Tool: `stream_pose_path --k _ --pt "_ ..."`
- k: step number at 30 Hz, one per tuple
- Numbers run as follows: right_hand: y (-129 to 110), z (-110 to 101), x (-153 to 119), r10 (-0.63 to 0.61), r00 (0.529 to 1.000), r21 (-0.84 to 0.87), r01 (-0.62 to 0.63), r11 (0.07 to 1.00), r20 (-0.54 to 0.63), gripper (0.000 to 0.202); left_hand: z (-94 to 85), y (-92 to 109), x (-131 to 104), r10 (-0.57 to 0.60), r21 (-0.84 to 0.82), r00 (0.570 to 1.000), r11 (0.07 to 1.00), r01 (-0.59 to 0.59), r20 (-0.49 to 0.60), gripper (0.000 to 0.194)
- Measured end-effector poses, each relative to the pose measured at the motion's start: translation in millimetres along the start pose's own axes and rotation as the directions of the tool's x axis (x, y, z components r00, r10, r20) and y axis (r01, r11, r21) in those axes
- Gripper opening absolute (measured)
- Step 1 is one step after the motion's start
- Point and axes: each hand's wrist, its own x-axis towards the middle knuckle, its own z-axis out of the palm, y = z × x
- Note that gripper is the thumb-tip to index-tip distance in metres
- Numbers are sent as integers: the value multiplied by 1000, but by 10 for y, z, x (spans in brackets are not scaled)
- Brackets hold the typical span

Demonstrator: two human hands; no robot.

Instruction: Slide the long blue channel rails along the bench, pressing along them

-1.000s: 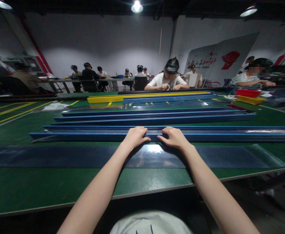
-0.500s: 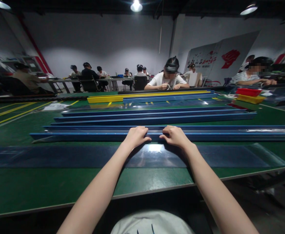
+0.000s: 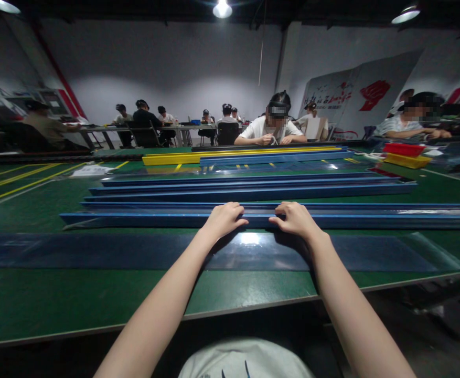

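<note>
A long blue channel (image 3: 154,219) lies crosswise on the green table, its near wall facing me. My left hand (image 3: 228,218) grips that wall left of the middle, thumb on the near side and fingers bent over the top. A short way to the right, my right hand (image 3: 293,217) holds the same channel in the same manner. The fingertips of both hands are hidden inside the channel. Between me and the channel, a flat transparent strip (image 3: 115,252) stretches across the table beneath my forearms.
Behind the held channel lie more blue channels (image 3: 332,191) and a yellow profile (image 3: 167,159). Red (image 3: 405,149) and yellow (image 3: 406,160) bins stand at the back right. A person (image 3: 271,128) sits across the table. The table's front edge (image 3: 253,306) runs below my forearms.
The blue channel has slid to the right with both hands on it. My right hand has shifted right more than my left, so the gap between them is wider.
</note>
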Motion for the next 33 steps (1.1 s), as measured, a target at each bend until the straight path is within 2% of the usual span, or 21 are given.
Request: stream_pose_path --k 9,14,17,33 --pt "-78 41 0 -29 999 -7 29 1000 -25 42 21 6 -3 -23 59 999 998 22 25 27" --pt "-199 65 22 -92 995 11 93 996 -44 39 14 22 -5 -24 59 999 998 22 30 26" --pt "-234 78 38 -80 995 7 80 997 -52 37 6 27 -3 -32 49 999 998 30 37 25" --pt "-174 80 56 -45 998 -26 43 999 -54 37 23 39 -14 -10 52 999 999 8 39 26"
